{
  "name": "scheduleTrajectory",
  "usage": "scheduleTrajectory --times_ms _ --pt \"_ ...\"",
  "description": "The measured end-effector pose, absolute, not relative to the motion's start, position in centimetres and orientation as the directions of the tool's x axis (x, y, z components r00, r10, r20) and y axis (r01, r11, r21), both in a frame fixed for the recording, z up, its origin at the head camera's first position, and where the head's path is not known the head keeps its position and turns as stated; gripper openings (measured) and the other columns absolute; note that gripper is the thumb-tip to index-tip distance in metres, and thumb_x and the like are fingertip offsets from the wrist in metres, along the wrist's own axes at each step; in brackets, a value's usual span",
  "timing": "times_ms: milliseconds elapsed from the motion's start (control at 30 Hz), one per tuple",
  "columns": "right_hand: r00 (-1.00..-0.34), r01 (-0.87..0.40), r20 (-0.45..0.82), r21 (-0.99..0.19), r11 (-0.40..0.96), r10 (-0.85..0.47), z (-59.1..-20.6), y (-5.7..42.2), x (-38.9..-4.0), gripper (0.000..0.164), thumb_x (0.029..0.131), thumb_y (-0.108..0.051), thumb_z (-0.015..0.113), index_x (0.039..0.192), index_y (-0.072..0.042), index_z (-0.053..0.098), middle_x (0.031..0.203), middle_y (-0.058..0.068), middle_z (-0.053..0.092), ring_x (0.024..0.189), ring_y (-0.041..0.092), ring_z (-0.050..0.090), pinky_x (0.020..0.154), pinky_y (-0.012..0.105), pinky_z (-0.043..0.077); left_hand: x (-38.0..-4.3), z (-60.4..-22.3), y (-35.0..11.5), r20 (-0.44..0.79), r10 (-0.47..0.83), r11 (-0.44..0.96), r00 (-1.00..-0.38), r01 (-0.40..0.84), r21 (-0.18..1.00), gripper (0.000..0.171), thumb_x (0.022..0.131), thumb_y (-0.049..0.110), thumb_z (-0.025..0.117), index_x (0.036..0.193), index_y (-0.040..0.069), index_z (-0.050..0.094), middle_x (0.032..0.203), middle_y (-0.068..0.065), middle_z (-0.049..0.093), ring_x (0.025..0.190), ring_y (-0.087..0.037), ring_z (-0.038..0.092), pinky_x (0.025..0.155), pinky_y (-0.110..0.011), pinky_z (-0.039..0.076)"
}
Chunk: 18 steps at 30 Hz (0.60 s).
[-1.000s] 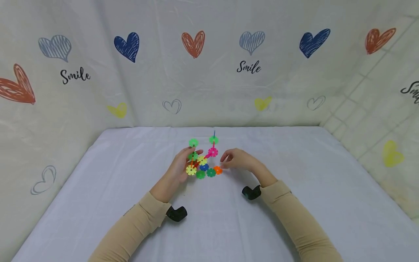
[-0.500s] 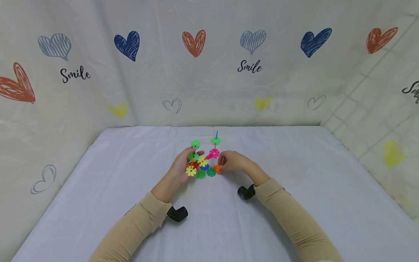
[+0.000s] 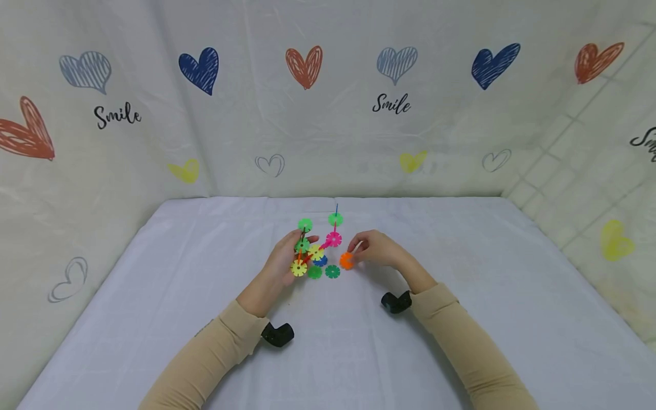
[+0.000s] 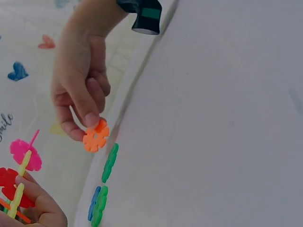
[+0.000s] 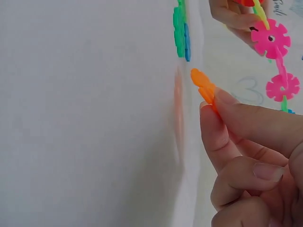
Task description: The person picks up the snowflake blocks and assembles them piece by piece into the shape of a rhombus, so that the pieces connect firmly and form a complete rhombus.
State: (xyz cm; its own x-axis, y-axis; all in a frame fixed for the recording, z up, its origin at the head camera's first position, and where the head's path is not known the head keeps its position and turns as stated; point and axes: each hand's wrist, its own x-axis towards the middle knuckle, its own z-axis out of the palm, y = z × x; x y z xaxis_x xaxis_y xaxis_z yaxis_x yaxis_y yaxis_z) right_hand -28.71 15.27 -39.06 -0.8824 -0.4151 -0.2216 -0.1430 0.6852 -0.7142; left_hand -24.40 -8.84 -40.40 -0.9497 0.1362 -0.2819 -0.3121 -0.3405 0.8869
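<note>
Over the white-clothed bench [image 3: 338, 364] my left hand [image 3: 281, 260] grips a chain of slotted flower discs [image 3: 316, 252]; it should weigh almost nothing, but I'd expect its push-fit joints to twist loose under a tug, so a middle disc makes a safer hold than an end; two green discs [image 3: 332, 271] and a blue disc [image 3: 320, 262] lie on the bench near it; my right hand [image 3: 377, 249] pinches an orange slotted disc [image 3: 347, 261] between thumb and fingers, raised right of the chain; it looks like thin, stiff plastic, light, slightly slick, unlikely to break, best held by the rim with slots left free.

Only the head view takes in both ends of the chain; the left wrist view gives the orange disc's notched face and central hole; the right wrist view shows it nearly edge-on, with my thumb's hold plain.
</note>
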Motion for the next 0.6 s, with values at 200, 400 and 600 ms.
scheduleTrajectory --times_ms 200,400,600 --pt "-0.89 -0.149 -0.197 -0.726 0.671 -0.41 -38.6 16.3 -28.3 0.016 0.093 -0.014 0.075 0.107 -0.008 0.074 0.094 0.005 0.07 0.087 0.023 0.061 0.078 0.034 0.049 -24.3 -40.3 -8.8 -0.284 0.144 -0.326 -0.948 -0.316 0.891 0.05 0.114 0.03 0.036 0.16 0.015 0.03 0.138 -0.007 0.059 0.1 -0.017 0.057 0.061 -0.019 0.051" --pt "-0.919 -0.192 -0.07 -0.781 0.595 -0.389 -36.5 17.9 -27.7 0.021 0.095 -0.012 0.071 0.113 -0.004 0.075 0.096 0.006 0.071 0.095 0.03 0.062 0.084 0.039 0.049 -24.3 -40.2 -8.9 -0.287 0.119 -0.321 -0.95 -0.311 0.895 0.052 0.113 0.032 0.039 0.162 0.017 0.029 0.137 -0.007 0.061 0.101 -0.017 0.058 0.062 -0.02 0.052" --pt "-0.95 -0.259 0.119 -0.815 0.519 -0.288 -34.8 17.2 -27.1 0.022 0.097 -0.018 0.073 0.113 -0.003 0.075 0.105 0.008 0.072 0.092 0.032 0.059 0.079 0.039 0.049 -24.2 -40.1 -8.5 -0.311 0.12 -0.3 -0.943 -0.333 0.894 0.054 0.112 0.033 0.041 0.162 0.018 0.03 0.131 -0.005 0.065 0.091 -0.013 0.061 0.061 -0.02 0.05"
